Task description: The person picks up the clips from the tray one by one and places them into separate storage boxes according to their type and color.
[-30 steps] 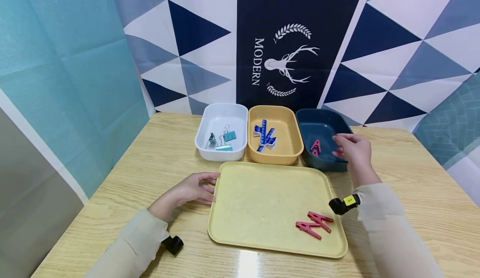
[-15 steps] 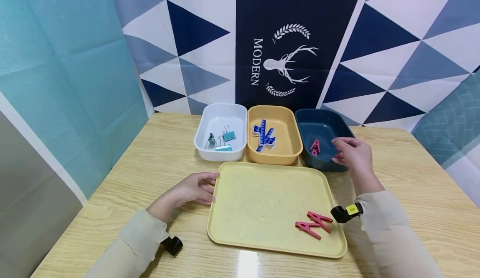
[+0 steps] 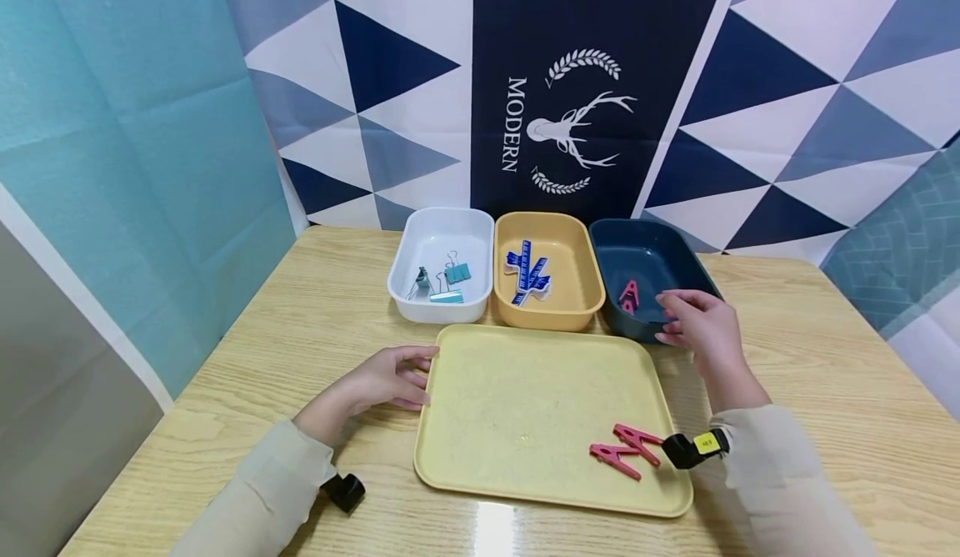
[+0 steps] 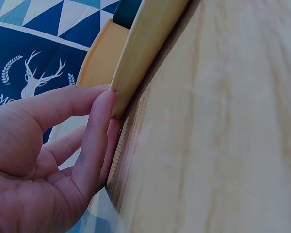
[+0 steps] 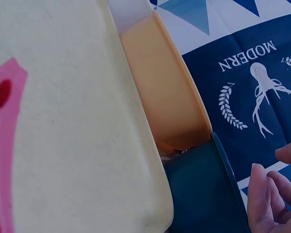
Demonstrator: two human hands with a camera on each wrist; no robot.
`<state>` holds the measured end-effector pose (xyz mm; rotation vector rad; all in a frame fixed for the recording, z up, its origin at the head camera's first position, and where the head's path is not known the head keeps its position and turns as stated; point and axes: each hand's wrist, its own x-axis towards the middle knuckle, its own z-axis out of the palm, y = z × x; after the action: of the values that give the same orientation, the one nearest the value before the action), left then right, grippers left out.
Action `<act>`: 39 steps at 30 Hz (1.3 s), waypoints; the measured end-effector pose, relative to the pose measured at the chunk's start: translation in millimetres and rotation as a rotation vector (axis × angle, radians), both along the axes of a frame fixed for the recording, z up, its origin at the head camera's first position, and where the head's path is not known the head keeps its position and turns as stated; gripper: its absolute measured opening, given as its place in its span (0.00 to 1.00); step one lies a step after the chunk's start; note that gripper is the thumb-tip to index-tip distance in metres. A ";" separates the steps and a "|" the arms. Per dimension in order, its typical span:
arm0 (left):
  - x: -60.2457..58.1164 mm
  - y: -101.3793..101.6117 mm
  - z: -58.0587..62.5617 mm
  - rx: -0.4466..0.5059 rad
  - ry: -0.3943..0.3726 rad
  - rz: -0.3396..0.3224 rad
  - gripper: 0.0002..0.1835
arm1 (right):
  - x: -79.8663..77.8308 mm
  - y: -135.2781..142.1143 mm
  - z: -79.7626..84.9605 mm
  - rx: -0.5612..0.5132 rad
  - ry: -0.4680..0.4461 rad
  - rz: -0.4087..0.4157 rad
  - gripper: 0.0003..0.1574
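My left hand (image 3: 382,376) is at the left edge of the yellow tray (image 3: 525,398). In the left wrist view its thumb and fingertips (image 4: 104,99) meet at the tray's rim and pinch it. Over the near right side of the dark blue bin (image 3: 652,248) hovers my right hand (image 3: 705,323), its fingers loosely bent with nothing between them. A gap shows between thumb and fingers in the right wrist view. Inside that bin lies a red clip (image 3: 629,296). Two red clothespins (image 3: 617,459) lie on the tray's near right part.
Left of the blue bin stand a yellow-orange bin (image 3: 555,315) with blue-and-white clips (image 3: 528,273) and a white bin (image 3: 442,311) with teal binder clips (image 3: 447,297). All three stand behind the tray on the wooden table (image 3: 337,290). A patterned cloth (image 3: 412,123) hangs behind.
My right hand has drifted slightly toward me, from over the blue bin's interior to its near right rim. My left hand stays at the tray's edge, and the clips have not moved.
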<state>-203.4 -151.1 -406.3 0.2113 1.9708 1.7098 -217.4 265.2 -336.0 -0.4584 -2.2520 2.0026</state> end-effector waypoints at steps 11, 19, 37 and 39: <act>0.4 -1.4 -0.9 -0.005 0.000 0.000 0.39 | 10.9 -7.7 -3.5 0.122 -0.008 0.095 0.18; 0.1 -0.6 -1.7 -0.006 0.001 0.002 0.38 | 11.1 -7.6 -17.7 0.147 -0.010 0.129 0.26; 0.5 -0.6 0.5 -0.004 0.005 -0.005 0.39 | 27.5 -14.1 -18.1 0.194 -0.057 0.222 0.31; 0.5 -0.8 0.7 -0.004 0.005 -0.007 0.39 | 28.8 -14.2 -18.5 0.196 -0.063 0.229 0.31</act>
<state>-202.9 -151.9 -405.5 0.2212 1.9753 1.7022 -188.6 251.0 -354.5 -0.2580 -2.6126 1.8569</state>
